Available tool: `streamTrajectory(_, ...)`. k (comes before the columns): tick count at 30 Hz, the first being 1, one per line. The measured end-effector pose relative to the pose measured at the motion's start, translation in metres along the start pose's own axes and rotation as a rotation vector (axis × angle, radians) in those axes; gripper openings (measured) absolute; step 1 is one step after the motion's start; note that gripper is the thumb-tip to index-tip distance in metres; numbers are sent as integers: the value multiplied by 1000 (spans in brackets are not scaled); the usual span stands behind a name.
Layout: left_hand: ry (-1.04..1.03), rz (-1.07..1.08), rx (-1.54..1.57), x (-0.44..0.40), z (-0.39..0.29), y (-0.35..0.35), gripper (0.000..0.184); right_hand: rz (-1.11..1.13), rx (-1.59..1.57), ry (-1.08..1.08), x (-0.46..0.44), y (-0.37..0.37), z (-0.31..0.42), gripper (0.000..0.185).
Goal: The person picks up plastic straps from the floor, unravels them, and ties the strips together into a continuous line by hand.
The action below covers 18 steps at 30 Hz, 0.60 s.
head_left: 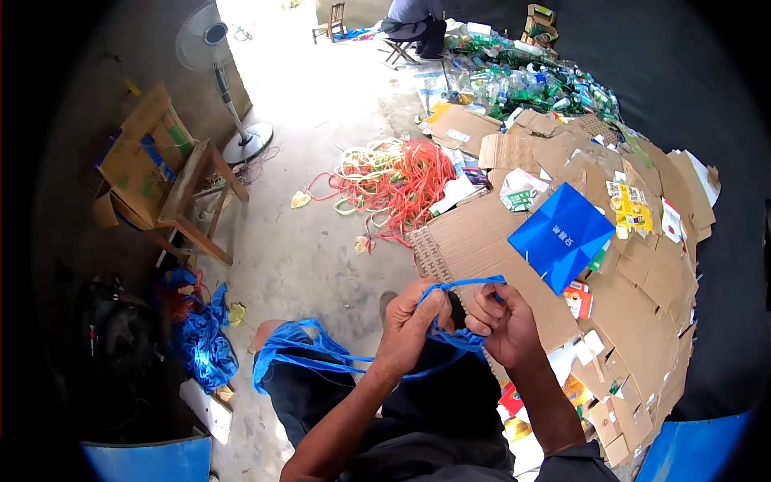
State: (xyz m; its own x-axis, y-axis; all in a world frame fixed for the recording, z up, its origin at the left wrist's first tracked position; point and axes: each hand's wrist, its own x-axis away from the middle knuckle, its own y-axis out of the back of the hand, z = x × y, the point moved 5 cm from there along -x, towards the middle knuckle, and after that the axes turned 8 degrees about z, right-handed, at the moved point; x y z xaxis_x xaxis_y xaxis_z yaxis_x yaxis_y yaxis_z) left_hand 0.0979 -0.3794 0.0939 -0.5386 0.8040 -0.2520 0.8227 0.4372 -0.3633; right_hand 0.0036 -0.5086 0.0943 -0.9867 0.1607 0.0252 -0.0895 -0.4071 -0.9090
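A length of blue strap (474,281) runs between my two hands above my lap. My left hand (408,321) is closed around it, thumb pressed on the strap. My right hand (506,321) pinches the strap between thumb and fingers, and a short stretch spans the gap between the hands. More of the same blue strap (309,353) hangs in loose loops over my knee on the left. Some strands droop below my hands, partly hidden by my wrists.
Flattened cardboard (498,273) is piled on the right, with a blue box (560,238) on it. Tangled red and white straps (409,181) lie ahead. Plastic bottles (530,88), a seated person (416,24), a fan (248,142), a wooden stool (205,201) and a blue heap (207,345) surround me.
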Motion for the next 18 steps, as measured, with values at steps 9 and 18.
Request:
streamTrajectory(9,318,20,154,6,9,0,22,55,-99,65,-15,1,10,29)
streamTrajectory(18,388,118,56,0,10,-6,21,-9,636,275,-17,29,50,31)
